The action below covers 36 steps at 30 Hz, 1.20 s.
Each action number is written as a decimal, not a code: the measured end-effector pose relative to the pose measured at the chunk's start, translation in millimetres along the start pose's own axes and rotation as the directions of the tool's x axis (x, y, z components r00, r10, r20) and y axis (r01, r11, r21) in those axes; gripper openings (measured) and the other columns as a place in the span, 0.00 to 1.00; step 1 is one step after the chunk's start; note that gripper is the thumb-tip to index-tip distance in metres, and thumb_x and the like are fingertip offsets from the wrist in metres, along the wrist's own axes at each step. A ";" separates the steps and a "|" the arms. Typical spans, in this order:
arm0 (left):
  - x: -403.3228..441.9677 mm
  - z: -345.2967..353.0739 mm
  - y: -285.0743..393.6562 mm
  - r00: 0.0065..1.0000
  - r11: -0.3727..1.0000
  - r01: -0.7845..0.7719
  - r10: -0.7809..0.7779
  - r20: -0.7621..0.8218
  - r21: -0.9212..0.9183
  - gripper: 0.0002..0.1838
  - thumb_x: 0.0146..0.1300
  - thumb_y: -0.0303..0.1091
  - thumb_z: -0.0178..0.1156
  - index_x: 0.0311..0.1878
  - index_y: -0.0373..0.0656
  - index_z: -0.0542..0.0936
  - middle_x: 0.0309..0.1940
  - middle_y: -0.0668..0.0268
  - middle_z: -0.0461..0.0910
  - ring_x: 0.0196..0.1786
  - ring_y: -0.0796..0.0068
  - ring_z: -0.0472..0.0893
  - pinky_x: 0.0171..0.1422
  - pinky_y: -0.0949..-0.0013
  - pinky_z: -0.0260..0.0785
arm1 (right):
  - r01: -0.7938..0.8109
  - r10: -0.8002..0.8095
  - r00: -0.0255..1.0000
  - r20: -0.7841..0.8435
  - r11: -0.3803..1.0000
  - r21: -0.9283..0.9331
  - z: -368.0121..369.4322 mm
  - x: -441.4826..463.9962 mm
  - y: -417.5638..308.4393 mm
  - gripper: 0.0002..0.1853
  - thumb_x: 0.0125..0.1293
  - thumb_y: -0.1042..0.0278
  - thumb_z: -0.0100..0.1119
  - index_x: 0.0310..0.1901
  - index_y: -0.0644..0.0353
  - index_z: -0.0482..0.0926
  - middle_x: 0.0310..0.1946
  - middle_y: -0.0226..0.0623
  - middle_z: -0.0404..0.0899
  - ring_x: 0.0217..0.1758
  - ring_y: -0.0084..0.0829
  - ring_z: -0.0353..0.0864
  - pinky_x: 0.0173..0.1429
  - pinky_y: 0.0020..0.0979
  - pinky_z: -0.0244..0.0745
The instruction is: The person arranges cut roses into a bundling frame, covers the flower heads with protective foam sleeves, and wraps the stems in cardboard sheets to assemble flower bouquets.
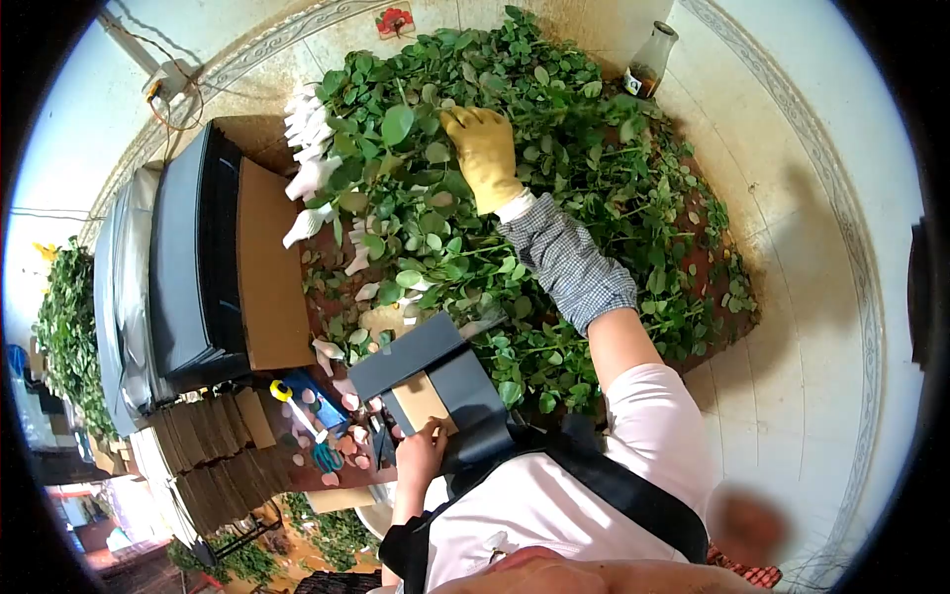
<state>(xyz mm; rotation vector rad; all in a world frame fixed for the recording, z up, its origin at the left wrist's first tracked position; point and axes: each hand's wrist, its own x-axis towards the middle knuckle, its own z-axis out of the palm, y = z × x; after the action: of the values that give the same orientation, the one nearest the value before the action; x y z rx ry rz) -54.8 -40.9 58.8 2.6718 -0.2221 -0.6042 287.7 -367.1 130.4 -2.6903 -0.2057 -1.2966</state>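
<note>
My left hand [420, 453] is bare and closed at the near edge of a dark grey folded cardboard piece [473, 391], by its brown inner part [420, 401]. The cardboard rests low against my front, one flap raised. My right hand [485, 156], in a yellow glove, reaches far into a heap of leafy green stems [554, 148]. Its fingers are curled among the leaves, and what they hold is hidden. White wrapped flower heads [315, 176] stick out at the heap's left side.
At the left stands a stack of dark grey cardboard sheets [188, 257], with brown cardboard [213, 455] below it. A yellow-handled tool [297, 406], teal-handled scissors [327, 456] and loose petals lie near my left hand. A glass bottle [649, 61] stands at the back right by the wall.
</note>
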 end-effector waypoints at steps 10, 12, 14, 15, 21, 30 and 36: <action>5.4 1.3 -2.1 0.996 0.991 -0.086 0.085 0.009 0.102 0.12 0.68 0.45 0.59 0.45 0.48 0.81 0.25 0.54 0.84 0.29 0.51 0.86 0.34 0.54 0.79 | 0.148 -0.127 0.977 0.169 0.982 -0.115 -11.8 -25.2 12.5 0.22 0.55 0.76 0.60 0.55 0.57 0.80 0.61 0.36 0.79 0.65 0.34 0.75 0.73 0.41 0.64; 4.2 2.4 -5.7 0.993 0.987 -0.118 0.119 -0.003 0.109 0.12 0.68 0.44 0.58 0.45 0.48 0.81 0.25 0.54 0.84 0.30 0.51 0.86 0.34 0.53 0.78 | 0.102 -0.090 0.990 0.107 0.989 -0.110 -10.1 -28.6 16.9 0.20 0.55 0.76 0.60 0.52 0.54 0.81 0.55 0.32 0.82 0.61 0.34 0.78 0.71 0.42 0.65; 6.4 3.7 -6.6 0.993 0.991 -0.118 0.119 -0.025 0.067 0.12 0.68 0.44 0.58 0.46 0.49 0.81 0.25 0.53 0.84 0.31 0.51 0.86 0.36 0.51 0.78 | 0.093 -0.092 0.996 0.021 0.995 -0.031 -19.8 -25.2 10.9 0.17 0.55 0.76 0.60 0.48 0.55 0.82 0.50 0.34 0.84 0.55 0.36 0.81 0.68 0.43 0.68; 6.9 5.4 -8.8 0.995 0.990 -0.097 0.094 0.032 0.106 0.13 0.67 0.44 0.59 0.47 0.49 0.82 0.27 0.52 0.85 0.33 0.51 0.86 0.37 0.51 0.78 | 0.062 -0.062 0.998 -0.014 0.997 0.042 -26.0 -32.9 5.9 0.16 0.56 0.76 0.59 0.47 0.55 0.82 0.48 0.34 0.85 0.54 0.36 0.82 0.66 0.42 0.70; 4.7 0.8 -5.2 0.988 0.985 -0.149 0.151 -0.024 0.082 0.12 0.69 0.45 0.57 0.46 0.48 0.82 0.27 0.52 0.85 0.32 0.51 0.86 0.38 0.52 0.78 | 0.125 0.070 0.634 0.770 0.974 -0.191 14.3 -163.6 -26.7 0.05 0.61 0.68 0.62 0.30 0.51 0.87 0.28 0.34 0.86 0.35 0.37 0.86 0.38 0.40 0.77; 7.1 2.9 -9.0 0.975 0.976 -0.208 0.212 -0.072 0.059 0.13 0.70 0.45 0.56 0.43 0.46 0.82 0.24 0.51 0.84 0.31 0.50 0.86 0.35 0.52 0.78 | -0.179 0.009 0.790 0.613 0.960 0.217 -10.7 -140.2 -13.5 0.23 0.66 0.54 0.63 0.59 0.55 0.77 0.38 0.42 0.84 0.41 0.43 0.84 0.46 0.44 0.80; 6.5 3.8 -10.2 0.976 0.973 -0.202 0.210 -0.061 0.114 0.13 0.69 0.46 0.57 0.44 0.47 0.82 0.24 0.53 0.84 0.29 0.52 0.86 0.33 0.53 0.78 | -0.051 0.144 0.255 0.956 0.989 -0.135 52.5 -148.7 33.6 0.16 0.67 0.61 0.56 0.55 0.52 0.81 0.44 0.40 0.85 0.49 0.44 0.84 0.53 0.46 0.77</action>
<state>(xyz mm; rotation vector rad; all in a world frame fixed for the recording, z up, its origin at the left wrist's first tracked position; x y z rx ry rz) -50.0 -34.4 49.1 2.7206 -0.5184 -0.4408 242.4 -398.7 -21.0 -3.0557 -0.0856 0.6375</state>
